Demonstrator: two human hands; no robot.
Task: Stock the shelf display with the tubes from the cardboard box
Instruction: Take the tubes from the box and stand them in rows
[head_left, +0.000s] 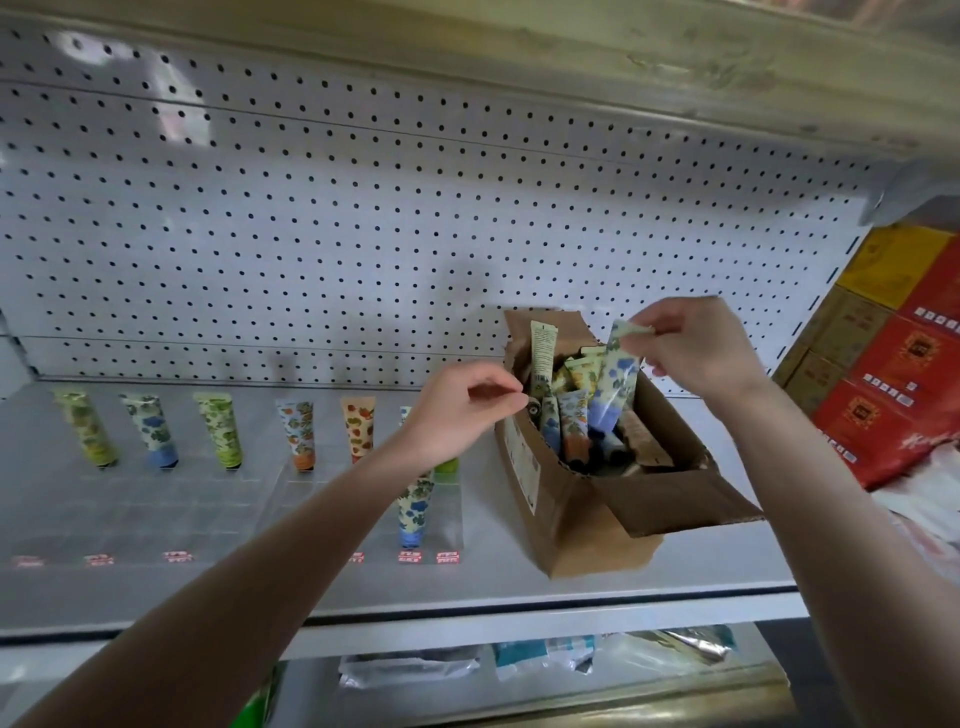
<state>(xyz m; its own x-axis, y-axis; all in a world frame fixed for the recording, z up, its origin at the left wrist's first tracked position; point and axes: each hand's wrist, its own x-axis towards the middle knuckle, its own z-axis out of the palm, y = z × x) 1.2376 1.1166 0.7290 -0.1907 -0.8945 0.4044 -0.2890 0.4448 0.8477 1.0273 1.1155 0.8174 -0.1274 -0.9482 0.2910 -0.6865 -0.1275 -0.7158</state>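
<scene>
One tube (618, 382) hangs pinched by its thin crimp in the right grip (691, 348); it may slip into the cardboard box (649, 499); whether the curled left grip (462, 410) holds anything, I cannot tell.

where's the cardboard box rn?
Head view, right of centre: cardboard box open on the shelf, between the standing tubes and the red cartons; right hand pinches a blue-flowered tube at its mouth.

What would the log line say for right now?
right hand: pinches top of blue-flowered plastic tube standing in brown cardboard box | left hand: at box edge, grip unclear
</scene>
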